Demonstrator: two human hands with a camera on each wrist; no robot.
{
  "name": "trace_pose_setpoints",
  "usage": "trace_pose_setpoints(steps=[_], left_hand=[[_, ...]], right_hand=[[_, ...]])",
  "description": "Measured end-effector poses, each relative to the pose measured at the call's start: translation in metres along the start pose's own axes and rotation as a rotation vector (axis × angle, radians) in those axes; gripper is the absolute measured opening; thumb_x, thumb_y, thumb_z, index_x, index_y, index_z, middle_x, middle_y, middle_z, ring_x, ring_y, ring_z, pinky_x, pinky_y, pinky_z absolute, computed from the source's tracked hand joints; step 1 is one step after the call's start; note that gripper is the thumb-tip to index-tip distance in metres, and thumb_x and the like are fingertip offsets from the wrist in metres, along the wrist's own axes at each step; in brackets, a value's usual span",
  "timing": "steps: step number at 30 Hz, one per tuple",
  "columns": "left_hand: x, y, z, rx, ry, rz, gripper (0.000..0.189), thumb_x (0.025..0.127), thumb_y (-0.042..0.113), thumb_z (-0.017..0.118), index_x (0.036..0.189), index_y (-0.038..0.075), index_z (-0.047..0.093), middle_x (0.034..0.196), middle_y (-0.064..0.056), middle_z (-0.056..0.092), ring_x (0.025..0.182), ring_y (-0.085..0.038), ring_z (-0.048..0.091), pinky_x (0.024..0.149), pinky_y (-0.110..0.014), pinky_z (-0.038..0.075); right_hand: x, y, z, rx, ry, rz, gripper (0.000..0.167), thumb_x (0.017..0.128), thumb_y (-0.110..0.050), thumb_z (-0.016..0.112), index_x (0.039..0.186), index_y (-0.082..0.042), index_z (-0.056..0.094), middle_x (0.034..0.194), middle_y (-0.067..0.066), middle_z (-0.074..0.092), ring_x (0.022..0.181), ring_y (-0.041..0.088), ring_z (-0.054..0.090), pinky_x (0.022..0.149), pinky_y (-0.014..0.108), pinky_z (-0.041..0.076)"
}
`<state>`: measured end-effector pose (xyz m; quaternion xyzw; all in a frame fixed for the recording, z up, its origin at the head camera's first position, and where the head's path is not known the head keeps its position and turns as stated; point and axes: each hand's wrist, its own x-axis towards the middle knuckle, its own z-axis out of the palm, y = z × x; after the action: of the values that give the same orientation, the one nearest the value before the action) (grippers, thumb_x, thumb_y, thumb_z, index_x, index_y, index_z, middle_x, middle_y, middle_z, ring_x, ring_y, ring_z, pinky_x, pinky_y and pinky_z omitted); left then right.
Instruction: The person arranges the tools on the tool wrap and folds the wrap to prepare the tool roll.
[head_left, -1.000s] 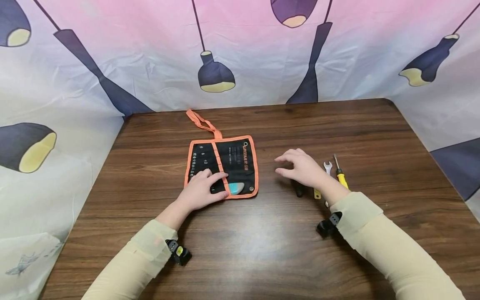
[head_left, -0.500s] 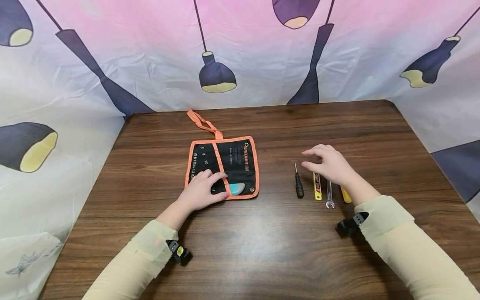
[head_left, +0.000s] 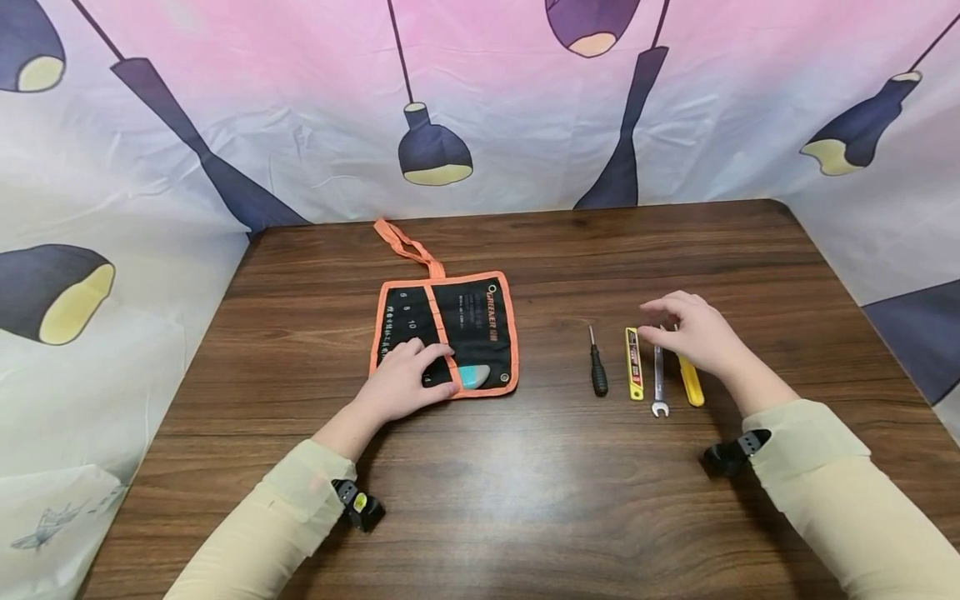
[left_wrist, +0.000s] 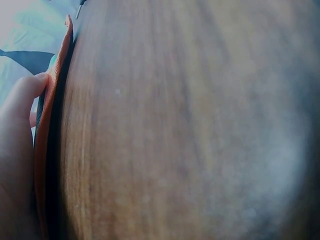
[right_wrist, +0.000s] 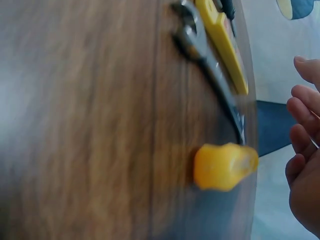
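Note:
My left hand rests on a black tool pouch with orange trim, its thumb at the lower edge. Beside that thumb, a teal-and-grey rounded piece shows in a pocket. My right hand hovers with loosely bent fingers above the far ends of an open-ended wrench and a yellow-handled screwdriver, holding nothing. The screwdriver's shaft is mostly hidden behind the hand. In the right wrist view, the yellow handle lies apart from the fingers.
Left of the wrench lie a narrow, flat yellow item with a red-and-black label and a black-handled screwdriver. An orange strap extends from the pouch across the wooden table. Lamp-printed fabric hangs behind.
My right hand has moved rightward from beside the pouch, past the black screwdriver, to above the wrench and yellow screwdriver. The left hand and pouch have stayed in place.

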<state>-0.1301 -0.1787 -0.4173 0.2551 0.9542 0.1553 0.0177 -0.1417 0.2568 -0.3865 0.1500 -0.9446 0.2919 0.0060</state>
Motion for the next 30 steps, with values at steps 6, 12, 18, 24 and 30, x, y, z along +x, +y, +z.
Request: trace_pose_setpoints(steps=[6, 12, 18, 24, 30], left_hand=[[0.0, 0.001, 0.0, -0.006, 0.008, -0.008, 0.054, 0.082, 0.055, 0.062, 0.125, 0.023, 0.058, 0.085, 0.001, 0.045, 0.077, -0.017, 0.042, 0.07, -0.034, 0.036], [0.001, 0.001, 0.0, -0.007, 0.001, -0.01, 0.054, 0.082, 0.055, 0.062, 0.124, 0.022, 0.058, 0.086, 0.0, 0.045, 0.078, -0.017, 0.042, 0.07, -0.035, 0.037], [0.0, 0.001, -0.002, -0.02, -0.006, -0.012, 0.053, 0.082, 0.055, 0.062, 0.123, 0.022, 0.058, 0.088, -0.001, 0.047, 0.079, -0.018, 0.044, 0.071, -0.035, 0.038], [0.0, 0.002, -0.004, -0.026, -0.005, -0.01, 0.053, 0.082, 0.056, 0.062, 0.123, 0.021, 0.058, 0.089, -0.001, 0.047, 0.081, -0.018, 0.045, 0.073, -0.037, 0.039], [0.0, 0.002, -0.003, -0.025, -0.007, -0.009, 0.054, 0.082, 0.055, 0.062, 0.124, 0.021, 0.058, 0.088, -0.001, 0.047, 0.08, -0.018, 0.044, 0.071, -0.035, 0.038]], right_hand=[[-0.005, 0.009, 0.0, -0.027, -0.008, 0.033, 0.041, 0.088, -0.03, 0.066, 0.118, -0.002, 0.063, 0.104, 0.012, 0.059, 0.085, 0.025, 0.044, 0.069, 0.04, 0.032], [-0.012, 0.019, 0.0, -0.033, -0.024, 0.009, 0.04, 0.087, -0.03, 0.067, 0.115, -0.002, 0.064, 0.098, 0.011, 0.059, 0.082, 0.024, 0.044, 0.067, 0.038, 0.033], [-0.021, 0.026, 0.0, -0.015, -0.052, 0.039, 0.042, 0.086, -0.029, 0.069, 0.115, 0.001, 0.062, 0.103, 0.014, 0.059, 0.085, 0.024, 0.047, 0.072, 0.04, 0.036], [-0.028, 0.029, -0.002, -0.015, -0.053, 0.061, 0.048, 0.084, -0.032, 0.07, 0.118, 0.001, 0.061, 0.106, 0.015, 0.054, 0.086, 0.026, 0.045, 0.071, 0.041, 0.037], [-0.037, 0.033, -0.003, -0.015, -0.059, 0.083, 0.05, 0.084, -0.035, 0.07, 0.12, 0.0, 0.06, 0.108, 0.016, 0.053, 0.088, 0.026, 0.048, 0.072, 0.042, 0.038]])
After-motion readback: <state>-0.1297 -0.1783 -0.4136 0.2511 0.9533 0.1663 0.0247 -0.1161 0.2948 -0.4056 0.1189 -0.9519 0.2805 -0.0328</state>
